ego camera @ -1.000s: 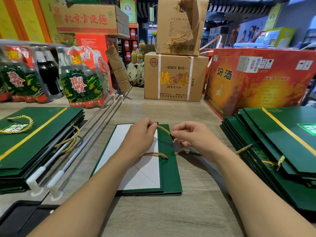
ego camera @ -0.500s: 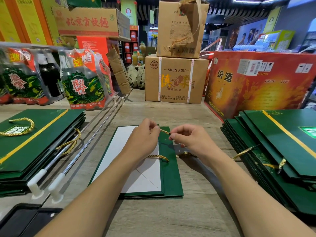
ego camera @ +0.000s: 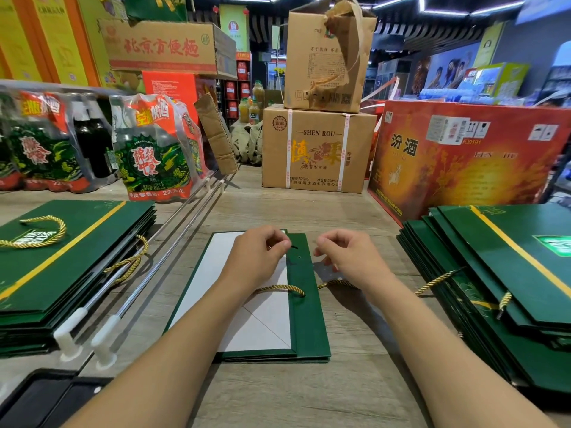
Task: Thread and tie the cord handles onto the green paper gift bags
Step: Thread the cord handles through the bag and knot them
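A flat green paper gift bag [ego camera: 304, 322] lies on the wooden table in front of me, its white inner side facing up. A gold cord [ego camera: 284, 288] passes through the lower hole in the green top band and runs right under my right wrist. My left hand [ego camera: 258, 257] pinches the cord's dark tip just above the upper hole [ego camera: 299, 257]. My right hand [ego camera: 343, 254] hovers right of the band with curled fingers; nothing shows between them.
Green bags with gold handles are stacked at left [ego camera: 77, 242], and another green stack [ego camera: 509, 273] sits at right. Two metal rods [ego camera: 160, 251] slant along the left. Cardboard boxes [ego camera: 318, 149], a red carton [ego camera: 463, 162] and bottle packs [ego camera: 154, 156] line the back.
The stretch of cord held between both hands is gone. My right hand has let go and drawn right, while my left hand now pinches the tip alone.
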### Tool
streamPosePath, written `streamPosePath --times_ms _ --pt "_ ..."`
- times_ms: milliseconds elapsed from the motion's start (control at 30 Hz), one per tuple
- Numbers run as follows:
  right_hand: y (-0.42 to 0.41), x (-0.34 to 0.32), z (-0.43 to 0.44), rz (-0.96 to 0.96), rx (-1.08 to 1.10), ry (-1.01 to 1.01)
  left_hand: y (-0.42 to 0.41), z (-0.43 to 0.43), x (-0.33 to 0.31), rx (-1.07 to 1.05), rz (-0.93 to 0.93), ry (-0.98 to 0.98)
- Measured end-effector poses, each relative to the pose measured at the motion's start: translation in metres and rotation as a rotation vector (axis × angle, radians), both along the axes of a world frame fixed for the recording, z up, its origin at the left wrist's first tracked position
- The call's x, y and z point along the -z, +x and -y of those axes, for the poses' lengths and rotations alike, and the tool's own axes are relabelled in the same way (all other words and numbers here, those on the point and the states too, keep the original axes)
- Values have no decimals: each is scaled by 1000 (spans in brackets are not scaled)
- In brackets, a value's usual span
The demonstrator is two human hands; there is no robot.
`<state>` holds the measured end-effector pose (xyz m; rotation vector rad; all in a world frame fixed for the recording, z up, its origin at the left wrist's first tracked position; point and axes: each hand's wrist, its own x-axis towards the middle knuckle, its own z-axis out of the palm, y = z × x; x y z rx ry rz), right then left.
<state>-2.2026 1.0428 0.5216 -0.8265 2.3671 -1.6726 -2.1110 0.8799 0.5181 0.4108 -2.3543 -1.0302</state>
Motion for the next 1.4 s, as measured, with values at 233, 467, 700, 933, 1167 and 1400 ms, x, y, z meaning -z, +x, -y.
streamPosePath --times_ms 233,467,700,933,1167,1400 --pt "-4 -3 22 -17 79 366 -4 6 10 -133 94 86" --pt "-13 -8 38 77 148 344 -6 7 10 -131 99 98" --pt "-16 4 32 419 111 60 -8 8 13 -146 82 40" --pt "-16 5 31 414 77 74 -4 7 7 -120 60 23" --pt "-12 -1 30 398 71 -82 -2 -2 -16 -138 28 -117" --pt "-12 -1 34 370 90 -193 -18 -13 -30 -121 96 -355"
